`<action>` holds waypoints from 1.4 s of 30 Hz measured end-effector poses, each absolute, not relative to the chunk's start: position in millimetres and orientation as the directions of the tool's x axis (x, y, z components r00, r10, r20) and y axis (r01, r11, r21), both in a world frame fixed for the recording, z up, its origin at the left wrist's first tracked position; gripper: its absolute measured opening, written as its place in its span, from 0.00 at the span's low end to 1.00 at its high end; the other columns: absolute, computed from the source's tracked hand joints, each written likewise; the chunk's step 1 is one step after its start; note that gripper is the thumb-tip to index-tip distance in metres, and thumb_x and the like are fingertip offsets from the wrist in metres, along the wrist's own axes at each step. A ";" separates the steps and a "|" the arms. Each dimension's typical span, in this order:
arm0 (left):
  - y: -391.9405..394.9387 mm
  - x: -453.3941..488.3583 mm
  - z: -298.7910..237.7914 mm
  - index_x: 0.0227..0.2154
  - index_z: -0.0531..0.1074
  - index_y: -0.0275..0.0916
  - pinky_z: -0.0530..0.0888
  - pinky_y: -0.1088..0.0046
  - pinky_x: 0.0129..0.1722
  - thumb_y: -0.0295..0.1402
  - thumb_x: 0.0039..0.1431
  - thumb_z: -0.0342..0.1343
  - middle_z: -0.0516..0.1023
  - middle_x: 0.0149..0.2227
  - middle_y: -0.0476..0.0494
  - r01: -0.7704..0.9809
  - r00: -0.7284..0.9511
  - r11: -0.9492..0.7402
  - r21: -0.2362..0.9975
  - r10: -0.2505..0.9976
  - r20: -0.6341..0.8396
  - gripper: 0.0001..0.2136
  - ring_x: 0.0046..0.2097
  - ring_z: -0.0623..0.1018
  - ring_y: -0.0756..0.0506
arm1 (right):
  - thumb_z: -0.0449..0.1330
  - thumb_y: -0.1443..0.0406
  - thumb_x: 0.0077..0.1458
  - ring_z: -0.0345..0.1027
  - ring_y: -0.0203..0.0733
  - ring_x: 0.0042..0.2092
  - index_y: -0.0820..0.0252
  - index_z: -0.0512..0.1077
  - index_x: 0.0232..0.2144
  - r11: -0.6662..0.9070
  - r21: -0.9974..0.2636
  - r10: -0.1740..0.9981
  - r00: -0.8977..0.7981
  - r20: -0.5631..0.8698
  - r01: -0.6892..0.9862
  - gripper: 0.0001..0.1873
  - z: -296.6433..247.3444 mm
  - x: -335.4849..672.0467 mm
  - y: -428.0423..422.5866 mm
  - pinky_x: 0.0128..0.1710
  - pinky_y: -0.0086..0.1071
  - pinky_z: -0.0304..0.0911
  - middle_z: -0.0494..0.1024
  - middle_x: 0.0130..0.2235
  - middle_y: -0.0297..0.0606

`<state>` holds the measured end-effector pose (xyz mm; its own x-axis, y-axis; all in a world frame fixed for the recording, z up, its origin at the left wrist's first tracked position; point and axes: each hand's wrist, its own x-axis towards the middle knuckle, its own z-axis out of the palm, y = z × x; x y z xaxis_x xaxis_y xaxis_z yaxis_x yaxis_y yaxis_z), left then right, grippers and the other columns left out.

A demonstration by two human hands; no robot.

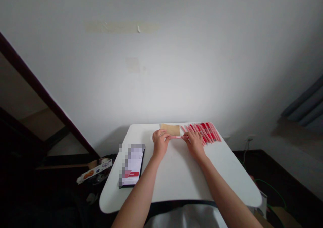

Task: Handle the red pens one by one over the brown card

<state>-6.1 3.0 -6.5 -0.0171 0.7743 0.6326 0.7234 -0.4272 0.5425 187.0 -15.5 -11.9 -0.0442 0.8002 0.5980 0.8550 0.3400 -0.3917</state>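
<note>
A slim pink pen [177,137] lies crosswise between my two hands, above the white table. My left hand [160,142] pinches its left end, while the fingers of my right hand [194,143] close on the right end. Just beyond the pen is a flat tan piece that looks like card or paper [170,129]. A row of several pink and red pens [209,132] rests side by side at the table's far right corner, partly covered by my right hand.
On the left part of the white table [181,184] lies a phone [132,165], its screen lit and partly blurred out. A pale wall [176,70] rises behind the table. Boxes and clutter [97,171] are on the dark floor at left; a green cable [274,187] runs at right.
</note>
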 end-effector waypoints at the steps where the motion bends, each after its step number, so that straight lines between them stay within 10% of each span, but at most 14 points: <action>1: 2.9 -6.2 -6.2 0.28 0.79 0.44 0.67 0.57 0.53 0.37 0.53 0.61 0.75 0.42 0.43 0.722 -0.020 -0.427 0.545 0.774 0.633 0.05 0.50 0.70 0.42 | 0.51 0.56 0.62 0.64 0.45 0.46 0.54 0.71 0.37 0.338 -0.395 0.803 -0.043 0.594 0.854 0.12 -11.3 186.8 -15.9 0.55 0.47 0.47 0.77 0.39 0.37; 36: 5.7 -5.6 -11.3 0.25 0.77 0.42 0.64 0.54 0.55 0.32 0.50 0.63 0.72 0.46 0.42 0.762 0.027 -0.416 0.495 0.785 0.619 0.02 0.52 0.69 0.41 | 0.47 0.57 0.65 0.64 0.45 0.45 0.54 0.74 0.32 0.336 -0.417 0.840 -0.068 0.539 0.845 0.18 -10.1 188.5 -16.4 0.57 0.51 0.44 0.78 0.36 0.36; 42: 7.0 -5.9 -12.6 0.27 0.78 0.42 0.64 0.54 0.54 0.34 0.52 0.62 0.72 0.45 0.41 0.767 0.009 -0.401 0.501 0.787 0.617 0.03 0.52 0.69 0.40 | 0.53 0.54 0.61 0.64 0.47 0.48 0.51 0.73 0.43 0.345 -0.418 0.818 -0.051 0.572 0.840 0.14 -10.7 189.2 -16.4 0.56 0.51 0.46 0.79 0.40 0.38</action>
